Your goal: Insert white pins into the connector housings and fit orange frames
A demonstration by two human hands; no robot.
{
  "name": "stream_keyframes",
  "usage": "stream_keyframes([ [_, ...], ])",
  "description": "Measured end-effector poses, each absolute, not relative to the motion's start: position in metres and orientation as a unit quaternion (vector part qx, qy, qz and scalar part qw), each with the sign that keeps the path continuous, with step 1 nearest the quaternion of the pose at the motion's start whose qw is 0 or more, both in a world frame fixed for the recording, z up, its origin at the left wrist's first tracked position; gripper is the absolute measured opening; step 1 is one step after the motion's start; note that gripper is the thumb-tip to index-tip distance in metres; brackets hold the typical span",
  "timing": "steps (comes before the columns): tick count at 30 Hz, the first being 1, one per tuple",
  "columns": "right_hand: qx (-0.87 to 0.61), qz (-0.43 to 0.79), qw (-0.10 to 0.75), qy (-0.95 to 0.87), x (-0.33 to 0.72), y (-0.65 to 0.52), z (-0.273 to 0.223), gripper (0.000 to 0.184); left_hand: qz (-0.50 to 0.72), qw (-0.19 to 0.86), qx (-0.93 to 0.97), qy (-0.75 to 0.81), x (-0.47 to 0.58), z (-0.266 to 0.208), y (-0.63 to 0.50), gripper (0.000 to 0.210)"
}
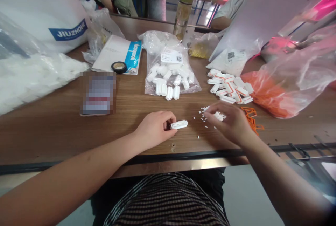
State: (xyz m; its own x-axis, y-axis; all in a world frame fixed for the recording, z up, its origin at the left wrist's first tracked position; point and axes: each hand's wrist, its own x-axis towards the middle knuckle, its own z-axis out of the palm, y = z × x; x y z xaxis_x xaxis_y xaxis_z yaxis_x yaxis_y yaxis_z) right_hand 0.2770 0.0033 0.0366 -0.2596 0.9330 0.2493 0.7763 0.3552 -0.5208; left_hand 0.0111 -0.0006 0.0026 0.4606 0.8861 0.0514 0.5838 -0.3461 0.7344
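My left hand (157,128) grips a white plastic connector housing (179,124) between thumb and fingers, just above the wooden table. Rows of small holes show on the housing's upper face. My right hand (229,119) hovers over a small heap of tiny white plastic pegs (219,116); its thumb and fingertips are drawn together, and whatever is between them is too small to make out. Several pegs lie scattered left of the heap. Beside the right wrist are orange plastic frames (250,117). Behind that hand lies a pile of white housings with orange strips (229,86).
A clear bag of white housings (170,64) lies at the table's middle. Leftward are a notebook (120,54), black tape roll (119,67) and blurred phone (98,93). A bottle (183,15) stands behind. At right sits a bag of orange parts (278,93).
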Motion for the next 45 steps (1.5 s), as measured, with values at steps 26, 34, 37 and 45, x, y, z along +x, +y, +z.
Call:
stream_keyframes([
  [26, -0.388, 0.071, 0.191, -0.899, 0.216, -0.008, 0.034, 0.015, 0.233, 0.334, 0.787, 0.463, 0.011, 0.006, 0.000, 0.011],
  [34, -0.379, 0.083, 0.197, -0.900, 0.213, -0.013, 0.031, 0.017, 0.240, 0.332, 0.791, 0.454, 0.010, 0.000, 0.001, 0.011],
  [37, -0.413, 0.085, 0.231, -0.877, 0.233, -0.008, 0.032, 0.017, 0.229, 0.336, 0.789, 0.460, 0.010, 0.002, 0.000, 0.009],
  [45, -0.671, 0.024, 0.063, -0.738, 0.352, 0.021, 0.032, 0.020, 0.223, 0.330, 0.790, 0.466, 0.010, 0.003, 0.000, 0.009],
])
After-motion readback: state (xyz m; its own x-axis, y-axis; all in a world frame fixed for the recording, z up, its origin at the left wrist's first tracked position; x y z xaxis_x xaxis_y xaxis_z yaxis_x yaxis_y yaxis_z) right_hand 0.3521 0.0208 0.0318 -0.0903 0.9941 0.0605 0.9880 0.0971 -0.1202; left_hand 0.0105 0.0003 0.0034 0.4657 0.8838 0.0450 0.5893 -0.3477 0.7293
